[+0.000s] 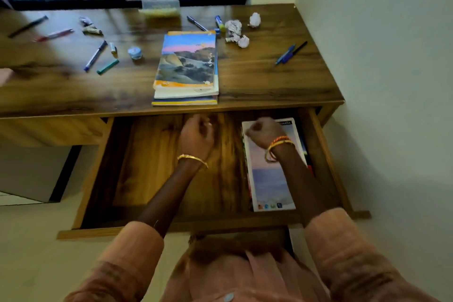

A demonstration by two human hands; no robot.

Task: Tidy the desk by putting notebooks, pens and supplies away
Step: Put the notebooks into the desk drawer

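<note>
A stack of notebooks (186, 68) with a landscape cover lies in the middle of the wooden desk (269, 81). Below it the drawer (157, 162) is pulled out. A notebook (269, 179) lies flat along the drawer's right side. My left hand (197, 135) hovers over the drawer's bare bottom, fingers loosely curled, holding nothing. My right hand (263, 130) is above the far end of the drawer notebook, fingers curled with nothing in them. Pens lie scattered: blue ones at right (290, 52), one near the back (196, 23), several at left (95, 55).
Crumpled paper balls (236, 32) and a glue stick (220, 23) sit at the back right. A small tape roll (134, 52), a green marker (107, 66) and wrappers (89, 27) lie left. A clear box (160, 8) stands by the barred window. A wall bounds the right.
</note>
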